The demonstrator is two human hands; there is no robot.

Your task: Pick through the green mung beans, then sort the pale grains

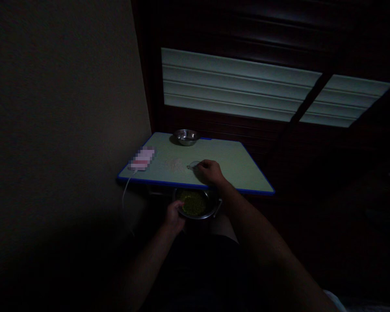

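My left hand grips the near left rim of a metal bowl, thumb over the edge. Inside it lies a heap of small green grains, perhaps mung beans; the dim light hides their exact kind. The bowl is below the front edge of a small pale table, over my lap. Above the tabletop, my right hand is closed on a small clear piece, its shape hard to make out. Just left of that piece, pale grains are spread on the table.
An empty-looking steel bowl stands at the table's back edge. On the left lies a blurred-out phone-like object with a white cable hanging over the edge. A wall is close on the left, dark wooden panels behind.
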